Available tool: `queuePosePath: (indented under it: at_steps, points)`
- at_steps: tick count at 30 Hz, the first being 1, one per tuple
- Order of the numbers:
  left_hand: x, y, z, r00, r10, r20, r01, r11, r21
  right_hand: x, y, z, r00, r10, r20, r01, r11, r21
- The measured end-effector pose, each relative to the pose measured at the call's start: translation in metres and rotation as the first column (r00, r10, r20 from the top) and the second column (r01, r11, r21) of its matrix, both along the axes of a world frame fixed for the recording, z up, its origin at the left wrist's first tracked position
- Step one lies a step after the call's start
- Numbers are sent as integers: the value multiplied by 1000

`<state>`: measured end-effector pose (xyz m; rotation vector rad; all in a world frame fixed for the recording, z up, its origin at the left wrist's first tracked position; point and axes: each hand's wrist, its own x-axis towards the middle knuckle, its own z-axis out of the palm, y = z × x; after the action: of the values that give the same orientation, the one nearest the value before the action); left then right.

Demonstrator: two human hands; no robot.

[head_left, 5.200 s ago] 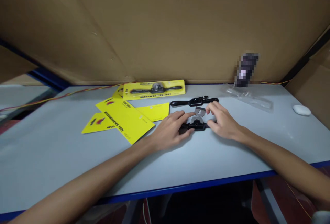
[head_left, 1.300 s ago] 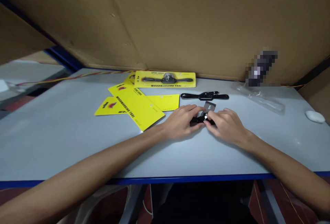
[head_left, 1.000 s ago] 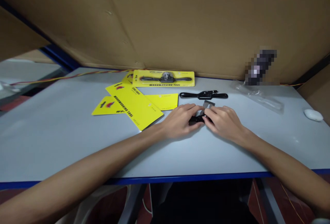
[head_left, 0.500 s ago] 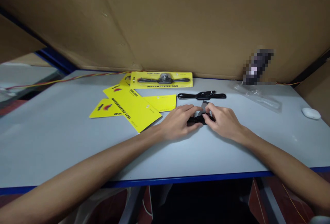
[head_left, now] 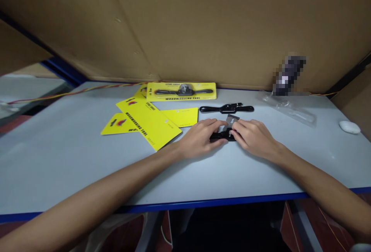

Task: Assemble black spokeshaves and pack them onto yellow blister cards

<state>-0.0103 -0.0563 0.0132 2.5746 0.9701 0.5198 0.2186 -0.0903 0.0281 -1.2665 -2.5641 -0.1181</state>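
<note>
Under both hands a black spokeshave lies on the grey table. My left hand grips its left handle between thumb and fingers. My right hand is closed at the tool's middle and right side, its fingertips at a small metal screw; the right handle is hidden behind it. A flat metal blade sticks up from the tool's far side, just past the right fingertips. Beyond the blade lies a second black spokeshave, which no hand touches.
Yellow cardboard packaging cards overlap at the left. Behind them lies a packaged spokeshave on its yellow card. Clear plastic packaging and a white rounded case are at the right. A pixelated dark object stands against the cardboard wall.
My right hand has shifted slightly right and its fingers have changed position, so more of the blade and the metal screw now show. My left hand stays on the handle.
</note>
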Motion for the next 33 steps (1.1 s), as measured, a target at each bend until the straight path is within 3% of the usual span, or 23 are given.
queuePosePath:
  at_steps: [19, 29, 33]
  points:
    - [1, 0, -2, 1000, -3, -27, 4, 1000, 16, 1, -2, 2, 984, 89, 154, -89, 996, -13]
    - [2, 1, -3, 1000, -1, -28, 1, 1000, 10, -1, 9, -2, 988, 53, 147, -66, 995, 81]
    - [1, 1, -2, 1000, 1, -26, -1, 1000, 11, -7, 9, -3, 1000, 16, 19, -16, 1000, -25]
